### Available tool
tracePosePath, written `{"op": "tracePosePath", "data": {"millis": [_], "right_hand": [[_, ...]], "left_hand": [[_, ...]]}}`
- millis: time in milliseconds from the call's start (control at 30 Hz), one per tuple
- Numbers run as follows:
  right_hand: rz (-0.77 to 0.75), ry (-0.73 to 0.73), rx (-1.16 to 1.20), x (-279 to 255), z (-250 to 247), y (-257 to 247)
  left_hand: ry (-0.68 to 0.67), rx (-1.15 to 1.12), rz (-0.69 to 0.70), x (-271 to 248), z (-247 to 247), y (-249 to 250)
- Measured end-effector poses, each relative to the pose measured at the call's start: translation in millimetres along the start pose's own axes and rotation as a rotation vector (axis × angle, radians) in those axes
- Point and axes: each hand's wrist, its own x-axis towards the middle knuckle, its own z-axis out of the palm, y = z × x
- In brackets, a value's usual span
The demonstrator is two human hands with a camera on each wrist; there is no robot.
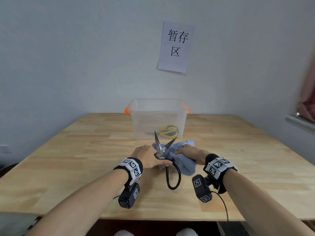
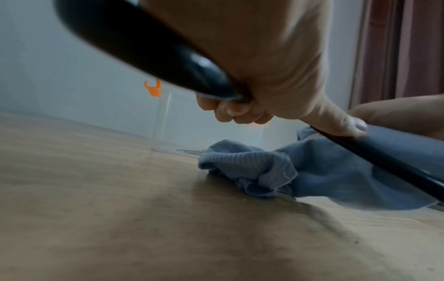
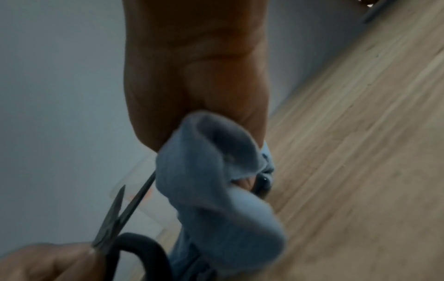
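Note:
A pair of black-handled scissors (image 1: 160,150) stands at the table's middle with its blades spread and pointing away from me. My left hand (image 1: 153,157) grips it just behind the pivot. In the left wrist view the fingers curl round one black handle (image 2: 144,47) and the thumb presses on the other. A crumpled blue cloth (image 1: 180,160) lies under and right of the blades. My right hand (image 1: 185,150) clutches a bunch of the blue cloth (image 3: 216,171) beside the right blade. The scissors' blades (image 3: 115,214) appear at the lower left of the right wrist view.
A clear plastic bin (image 1: 157,106) with orange latches stands behind the scissors near the wall, and yellow-handled scissors (image 1: 167,131) lie inside it. A paper sign (image 1: 175,46) hangs on the wall. The wooden table (image 1: 68,159) stretches out on both sides.

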Motion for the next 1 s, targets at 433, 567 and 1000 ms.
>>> {"op": "tracePosePath", "data": {"millis": [433, 567, 1000], "right_hand": [[-0.21, -0.284, 0.67, -19.1, -10.0, 4.1], [-0.218, -0.162, 0.582, -6.4, -9.9, 17.0], [-0.293, 0.142, 0.401, 8.2, 19.4, 28.6]], "left_hand": [[-0.02, -0.033, 0.047, 2.7, 5.0, 13.0], [-0.021, 0.018, 0.042, 0.5, 4.6, 17.5], [-0.004, -0.037, 0.053, 8.5, 11.8, 16.4]]}}
